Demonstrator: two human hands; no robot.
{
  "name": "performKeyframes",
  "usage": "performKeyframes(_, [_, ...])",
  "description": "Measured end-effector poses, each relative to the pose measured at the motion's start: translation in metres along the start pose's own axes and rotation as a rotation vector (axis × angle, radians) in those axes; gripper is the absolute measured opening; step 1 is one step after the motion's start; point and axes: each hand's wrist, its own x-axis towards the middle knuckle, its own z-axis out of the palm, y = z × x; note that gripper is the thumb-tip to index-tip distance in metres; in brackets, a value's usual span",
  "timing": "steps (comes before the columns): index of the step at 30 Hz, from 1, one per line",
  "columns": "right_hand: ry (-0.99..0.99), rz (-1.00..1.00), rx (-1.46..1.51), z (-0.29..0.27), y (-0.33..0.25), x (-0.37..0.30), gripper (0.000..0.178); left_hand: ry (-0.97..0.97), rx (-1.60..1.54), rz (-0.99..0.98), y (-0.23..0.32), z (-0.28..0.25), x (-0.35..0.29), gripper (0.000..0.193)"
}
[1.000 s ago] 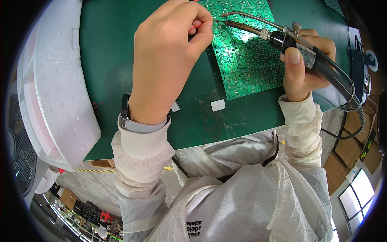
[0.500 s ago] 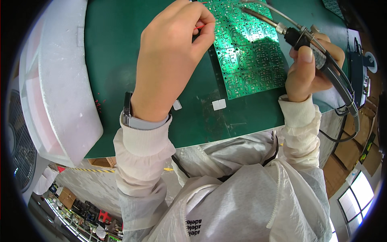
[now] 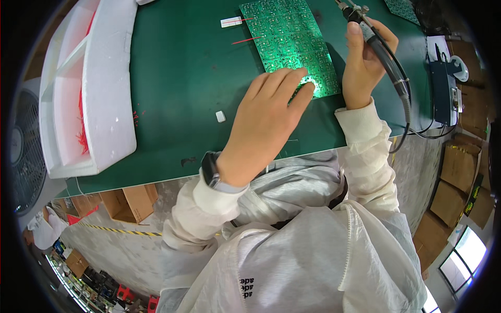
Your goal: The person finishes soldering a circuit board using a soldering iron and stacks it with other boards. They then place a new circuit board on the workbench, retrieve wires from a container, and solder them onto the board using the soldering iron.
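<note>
My left hand [image 3: 271,117] lies over the near end of a green circuit board panel [image 3: 292,44], its fingers stretched out and resting on it. I see nothing held in it, though the undersides of the fingers are hidden. In my right hand [image 3: 364,70], right of the panel, is a black soldering iron [image 3: 385,56] with a thin metal feed tube. Its tip runs past the upper picture edge. Two red wires reach left from the panel's left edge: a lower wire [image 3: 244,40] and an upper wire [image 3: 239,21] crossing a small white piece [image 3: 227,23].
A white foam tray [image 3: 112,99] with red wires [image 3: 82,130] stands at the left. A small white block [image 3: 221,116] lies on the green table [image 3: 172,104]. Another board [image 3: 403,11] is at the far right, with a dark blue soldering unit [image 3: 441,86] beyond the table edge.
My left hand has let go of a red wire and come down to the panel's near end. The soldering iron has moved away from the panel. The whole view has shifted.
</note>
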Motion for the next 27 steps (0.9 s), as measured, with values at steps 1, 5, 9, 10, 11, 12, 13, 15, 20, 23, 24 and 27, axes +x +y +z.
performKeyframes(1, [-0.002, -0.011, 0.005, -0.001, 0.000, 0.000, 0.029, 0.042, 0.018, 0.005, -0.003, 0.006, 0.000, 0.036])
performKeyframes(5, [-0.037, 0.005, 0.008, -0.002, 0.005, -0.001, 0.031, 0.122, 0.044, 0.015, -0.006, 0.011, 0.006, 0.034])
performKeyframes(9, [0.009, -0.082, -0.045, -0.002, 0.004, -0.001, 0.026, 0.134, 0.109, 0.027, -0.003, 0.014, 0.006, 0.030])
performKeyframes(10, [0.015, -0.068, -0.033, -0.002, 0.002, -0.002, 0.026, 0.128, 0.146, 0.053, -0.004, 0.015, 0.005, 0.029])
performKeyframes(11, [0.014, -0.073, -0.027, -0.002, 0.001, -0.003, 0.026, 0.121, 0.180, 0.080, -0.004, 0.014, 0.004, 0.028])
performKeyframes(12, [0.025, -0.063, -0.035, -0.003, -0.001, -0.003, 0.026, 0.125, 0.186, 0.080, -0.003, 0.013, 0.002, 0.028])
performKeyframes(13, [0.036, -0.052, -0.044, -0.003, -0.002, -0.004, 0.026, 0.114, 0.160, 0.101, -0.002, 0.010, -0.001, 0.029])
performKeyframes(15, [0.044, -0.046, -0.023, -0.005, -0.003, -0.004, 0.025, 0.106, 0.138, 0.119, -0.001, 0.008, -0.004, 0.029])
performKeyframes(20, [0.083, 0.015, 0.040, -0.009, -0.006, -0.006, 0.025, 0.125, 0.218, 0.138, -0.002, 0.003, 0.000, 0.031])
performKeyframes(23, [0.107, 0.044, 0.023, -0.012, -0.008, -0.007, 0.025, 0.146, 0.249, 0.163, -0.003, -0.005, 0.003, 0.032])
performKeyframes(24, [0.108, 0.043, 0.021, -0.013, -0.009, -0.007, 0.025, 0.146, 0.248, 0.165, -0.003, -0.007, 0.003, 0.032])
performKeyframes(27, [0.137, 0.073, 0.021, -0.014, -0.009, -0.007, 0.026, 0.121, 0.342, 0.167, -0.005, -0.014, -0.002, 0.032])
